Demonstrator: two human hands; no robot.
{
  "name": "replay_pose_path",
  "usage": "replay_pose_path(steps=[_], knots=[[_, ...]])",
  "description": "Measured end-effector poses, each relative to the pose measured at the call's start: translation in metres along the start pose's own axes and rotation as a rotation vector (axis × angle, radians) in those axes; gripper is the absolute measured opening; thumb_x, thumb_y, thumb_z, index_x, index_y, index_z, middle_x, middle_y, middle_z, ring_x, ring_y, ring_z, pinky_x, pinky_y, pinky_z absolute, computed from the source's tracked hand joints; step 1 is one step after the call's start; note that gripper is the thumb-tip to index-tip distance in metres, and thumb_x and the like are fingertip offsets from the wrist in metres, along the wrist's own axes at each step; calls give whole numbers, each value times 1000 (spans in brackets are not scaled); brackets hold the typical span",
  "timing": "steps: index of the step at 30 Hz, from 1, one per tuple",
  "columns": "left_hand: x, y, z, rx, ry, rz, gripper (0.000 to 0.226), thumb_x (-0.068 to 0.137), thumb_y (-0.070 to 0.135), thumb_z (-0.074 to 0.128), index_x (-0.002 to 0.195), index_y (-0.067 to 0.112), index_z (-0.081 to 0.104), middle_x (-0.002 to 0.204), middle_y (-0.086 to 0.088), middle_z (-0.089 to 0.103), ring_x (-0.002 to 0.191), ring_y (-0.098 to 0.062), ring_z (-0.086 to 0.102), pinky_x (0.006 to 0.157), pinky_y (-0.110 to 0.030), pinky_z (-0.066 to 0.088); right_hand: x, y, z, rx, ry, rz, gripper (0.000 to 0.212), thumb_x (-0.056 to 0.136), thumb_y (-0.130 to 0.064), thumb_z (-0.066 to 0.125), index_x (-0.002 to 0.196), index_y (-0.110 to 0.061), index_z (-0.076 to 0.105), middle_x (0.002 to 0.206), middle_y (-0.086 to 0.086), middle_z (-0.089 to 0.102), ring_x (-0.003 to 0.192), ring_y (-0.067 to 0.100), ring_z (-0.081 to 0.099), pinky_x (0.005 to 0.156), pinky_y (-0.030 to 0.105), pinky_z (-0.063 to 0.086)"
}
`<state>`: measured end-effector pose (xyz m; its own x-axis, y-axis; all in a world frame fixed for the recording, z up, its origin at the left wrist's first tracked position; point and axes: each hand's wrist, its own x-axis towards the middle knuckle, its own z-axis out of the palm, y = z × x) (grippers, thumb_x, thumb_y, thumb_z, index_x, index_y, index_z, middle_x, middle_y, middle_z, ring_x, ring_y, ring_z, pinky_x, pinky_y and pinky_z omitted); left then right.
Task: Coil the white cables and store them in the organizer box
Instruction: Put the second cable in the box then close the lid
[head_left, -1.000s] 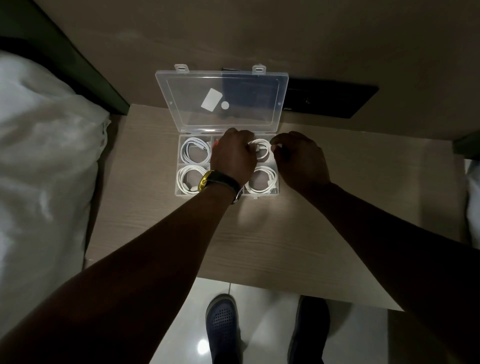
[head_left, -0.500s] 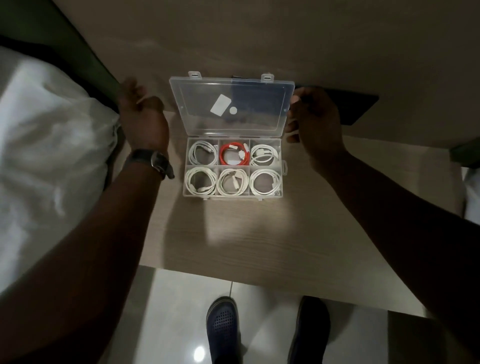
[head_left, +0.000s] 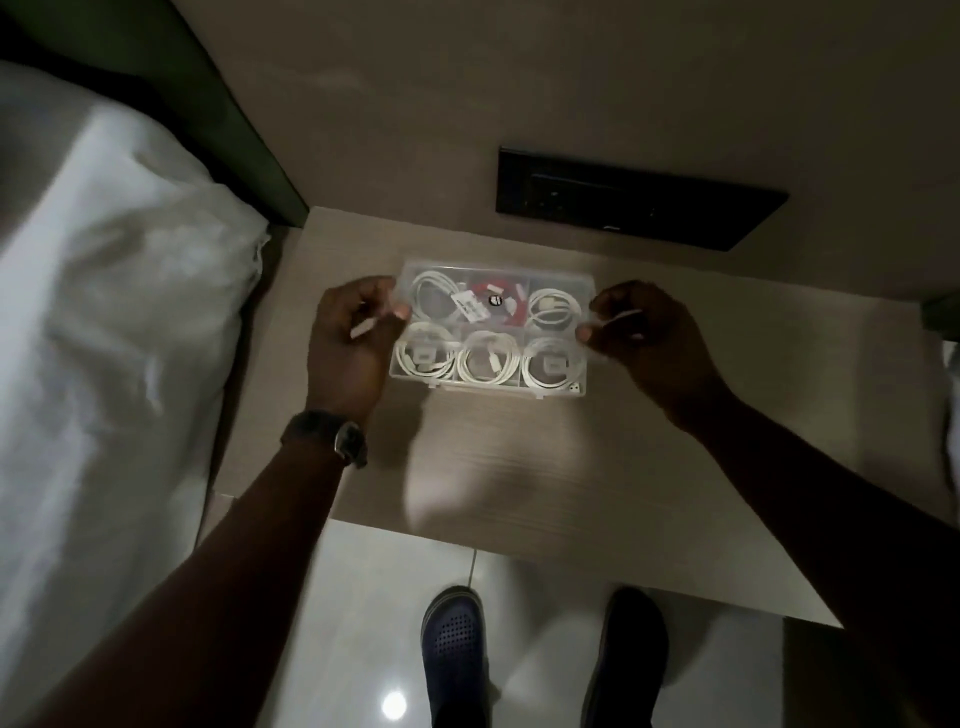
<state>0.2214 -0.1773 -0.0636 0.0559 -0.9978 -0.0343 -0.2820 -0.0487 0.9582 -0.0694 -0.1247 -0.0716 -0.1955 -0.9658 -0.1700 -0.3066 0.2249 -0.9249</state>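
— Starting at our fingers (head_left: 401, 312): the left hand (head_left: 349, 343) pinches the near-left edge of the organizer box (head_left: 491, 332), thumb pressed on the lid; the right hand (head_left: 641, 332) pinches the opposite edge the same way.

— And the white cables (head_left: 488, 364)?

— Coiled inside, one ring per compartment, seen through the clear lid, with a red cable (head_left: 511, 301) at back centre. The box sits flat on the pale wood-grain surface (head_left: 519, 467).

— Risks?

— We judge the lid may not latch if a springy loop rides up over a divider. That glossy, hard plastic could skid on the smooth surface if we press unevenly.
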Motion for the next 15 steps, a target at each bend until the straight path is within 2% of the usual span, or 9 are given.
replay_pose_path(steps=[2,5,9,12,15], knots=[[-10,-17,-4,224,-108,68,34,78,20,74,111,15,68,116,-13,60,108,-24,59,95,-36,49,-12,16,8,-212,4,-87,34,72,-36,84,100,-25,67,106,-9,59,84,4,63,70,18,52],[-10,-32,-3,454,-218,164,51,70,20,83,117,9,67,125,-13,57,116,-24,56,104,-36,43,-17,24,14,-370,6,-202,43,71,-41,82,105,-19,68,110,-5,54,91,12,59,73,25,51],[-6,-34,-1,561,-271,204,67,61,19,90,122,5,64,133,-19,53,121,-33,52,105,-40,41,-19,27,19,-535,-7,-281,49,71,-44,81,108,-16,65,115,4,53,103,21,56,81,37,54],[-4,-32,-3,616,-290,216,71,61,23,89,123,3,63,141,-23,46,123,-38,49,105,-45,41,-22,33,21,-582,-26,-294,49,76,-43,79,113,-16,62,137,4,47,122,24,52,89,37,52],[-1,-30,-6,691,-337,257,72,60,34,82,121,-1,63,139,-25,49,119,-43,52,102,-48,43,-25,36,27,-621,-40,-239,49,83,-43,73,123,-18,58,149,1,40,132,24,47,95,38,48]])
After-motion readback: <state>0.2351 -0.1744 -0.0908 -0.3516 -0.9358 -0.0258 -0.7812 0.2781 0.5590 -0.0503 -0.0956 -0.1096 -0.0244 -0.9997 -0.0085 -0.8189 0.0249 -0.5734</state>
